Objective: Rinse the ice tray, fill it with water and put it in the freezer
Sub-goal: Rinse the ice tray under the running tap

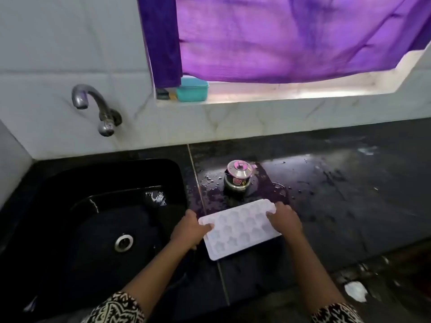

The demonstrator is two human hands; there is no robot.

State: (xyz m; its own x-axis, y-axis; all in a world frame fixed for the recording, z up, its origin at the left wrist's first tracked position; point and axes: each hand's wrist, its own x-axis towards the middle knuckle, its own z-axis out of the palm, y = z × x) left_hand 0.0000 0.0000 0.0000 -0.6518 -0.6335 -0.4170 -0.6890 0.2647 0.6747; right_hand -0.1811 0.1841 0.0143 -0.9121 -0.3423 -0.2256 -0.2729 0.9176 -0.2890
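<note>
A white ice tray with several shaped cups is held level over the dark counter, just right of the black sink. My left hand grips its left short end, thumb on top. My right hand grips the right short end the same way. The metal tap sticks out of the white wall above the sink's left side, and no water runs from it. Whether the cups hold water cannot be told.
A small steel lidded pot stands on the wet counter just behind the tray. A teal box sits on the window ledge under a purple curtain. A white scrap lies near the counter's front right edge.
</note>
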